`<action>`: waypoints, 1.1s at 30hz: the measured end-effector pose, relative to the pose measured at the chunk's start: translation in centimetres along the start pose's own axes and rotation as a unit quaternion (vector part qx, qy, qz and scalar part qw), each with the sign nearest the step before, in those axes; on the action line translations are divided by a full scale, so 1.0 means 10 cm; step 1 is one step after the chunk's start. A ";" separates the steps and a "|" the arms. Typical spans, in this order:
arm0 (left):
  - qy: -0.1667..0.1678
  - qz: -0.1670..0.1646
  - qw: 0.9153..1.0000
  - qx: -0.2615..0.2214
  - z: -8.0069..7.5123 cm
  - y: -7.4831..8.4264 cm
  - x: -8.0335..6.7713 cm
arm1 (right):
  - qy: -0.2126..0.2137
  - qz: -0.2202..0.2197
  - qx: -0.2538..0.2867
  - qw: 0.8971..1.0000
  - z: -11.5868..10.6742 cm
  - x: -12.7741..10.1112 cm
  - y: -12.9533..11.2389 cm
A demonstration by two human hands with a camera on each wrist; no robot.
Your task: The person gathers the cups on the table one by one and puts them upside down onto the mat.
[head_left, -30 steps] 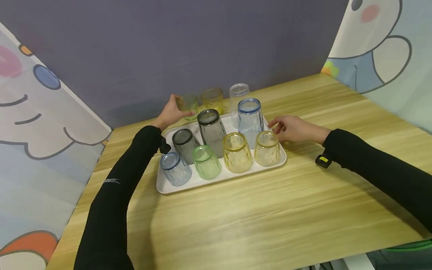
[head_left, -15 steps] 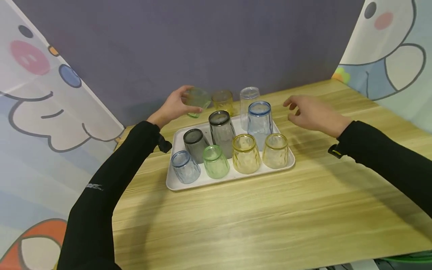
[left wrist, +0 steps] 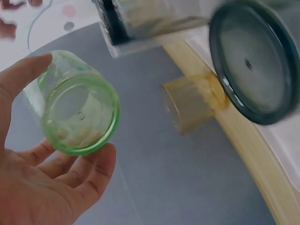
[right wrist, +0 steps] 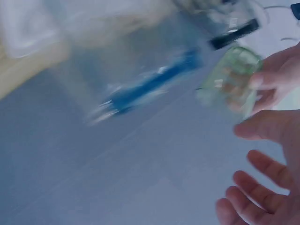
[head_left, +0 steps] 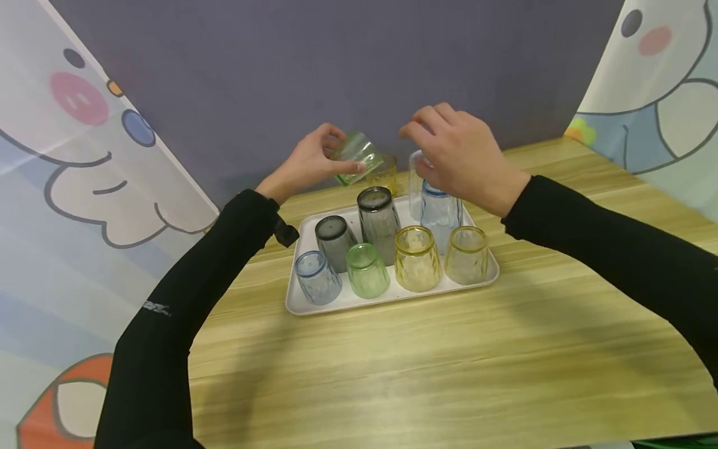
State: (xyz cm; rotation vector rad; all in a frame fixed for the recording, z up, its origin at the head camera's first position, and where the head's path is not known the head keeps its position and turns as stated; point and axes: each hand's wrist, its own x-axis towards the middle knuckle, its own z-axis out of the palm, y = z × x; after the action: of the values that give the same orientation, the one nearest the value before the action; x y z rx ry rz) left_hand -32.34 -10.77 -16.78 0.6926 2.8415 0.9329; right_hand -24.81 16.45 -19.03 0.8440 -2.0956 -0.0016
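Observation:
My left hand [head_left: 314, 159] grips a green glass tumbler [head_left: 359, 157], tilted and raised behind the tray; in the left wrist view its thumb and fingers lie on either side of the green tumbler [left wrist: 80, 112]. My right hand [head_left: 460, 156] hangs above the back right of the tray with fingers loosely bent and nothing in them. It partly hides a tall clear glass [head_left: 415, 193] and a tall blue glass [head_left: 441, 212]. In the right wrist view, the thumb of my right hand [right wrist: 267, 164] is near the held tumbler.
On the white tray [head_left: 336, 310] stand upside-down glasses: two grey ones [head_left: 378, 224], a small blue one [head_left: 318, 280], a green one [head_left: 367, 274] and two yellow ones [head_left: 417, 262]. Behind the tray sits another yellow glass [head_left: 387, 174], near the grey wall panel [head_left: 280, 81].
My left hand has lifted the green tumbler from the table behind the tray, tilting it and moving right. My right hand has left the tray's right side and risen toward the tumbler.

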 end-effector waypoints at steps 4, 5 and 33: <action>-0.002 0.022 1.000 -0.011 0.01 0.11 -0.04 | -0.022 -0.031 -0.004 0.999 0.05 0.21 -0.20; -0.001 0.029 0.999 -0.017 0.02 0.14 -0.04 | -0.031 -0.039 -0.012 0.999 0.06 0.26 -0.24; -0.079 -0.023 0.994 -0.078 -0.14 -0.13 -0.17 | -0.253 0.067 0.058 0.963 0.25 0.70 -0.17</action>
State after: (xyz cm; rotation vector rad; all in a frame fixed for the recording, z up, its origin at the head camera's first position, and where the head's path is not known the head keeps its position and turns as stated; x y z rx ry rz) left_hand -31.56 -13.17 -16.52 0.6495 2.6048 1.0297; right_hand -28.44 10.46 -16.09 0.8292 -2.6545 -0.0259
